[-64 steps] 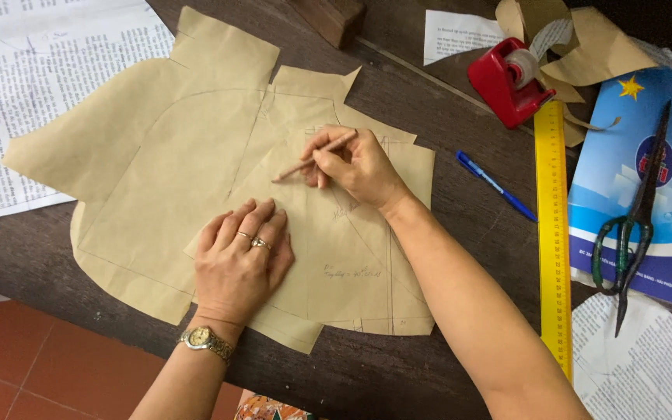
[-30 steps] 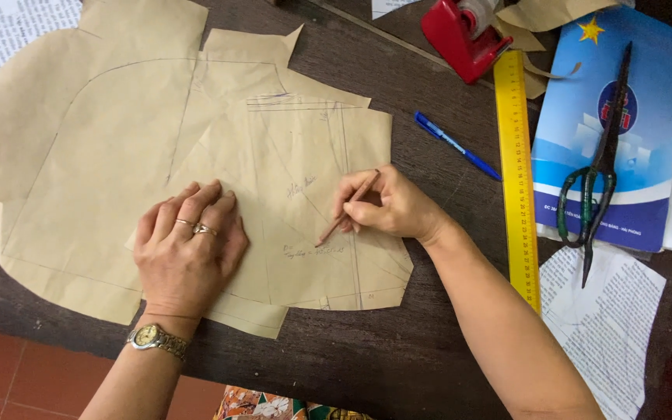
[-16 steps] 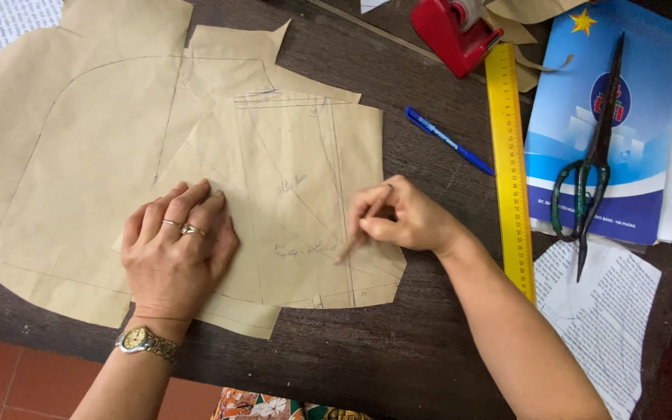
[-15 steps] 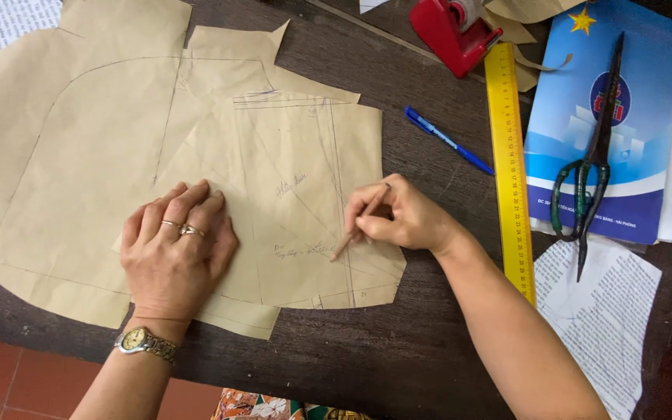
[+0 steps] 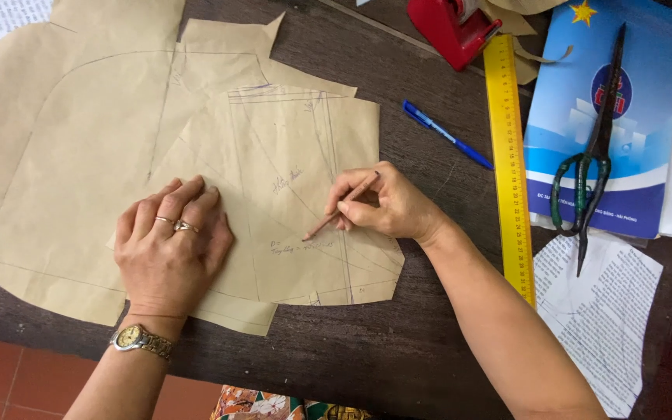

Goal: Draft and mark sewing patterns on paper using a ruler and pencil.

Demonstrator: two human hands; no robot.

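While the thin brown wooden pencil [image 5: 341, 206] rests with its tip on the upper tan paper pattern piece [image 5: 297, 194], the right hand [image 5: 386, 208] keeps its grip clamped on the shaft, fingers closed together just above the pencilled notes. That pattern piece lies near the middle of the dark wooden desk [image 5: 398, 350], overlapping a larger tan paper sheet with a curved drawn line [image 5: 79, 148] to its left. The left hand [image 5: 169, 249], with rings and a wristwatch, lies flat and spread on the overlap, holding nothing and pressing the paper down.

The paper looks thin and loose, so I judge that a slip is the main risk: if the flat palm lifts or slides, the upper piece could shift over the sheet beneath and a pencil stroke would land off its line. A heavy tip could also tear or crease it.

To the right, well apart from the hand, lie a blue ballpoint pen [image 5: 446, 134] and a long yellow ruler [image 5: 511, 163]. Beyond them dark scissors with green-wrapped handles [image 5: 593, 148] rest on a blue booklet [image 5: 647, 117]. A red tape dispenser [image 5: 451, 27] stands at the far edge, and printed paper [image 5: 600, 311] lies near right. Nothing stands between pencil and paper.
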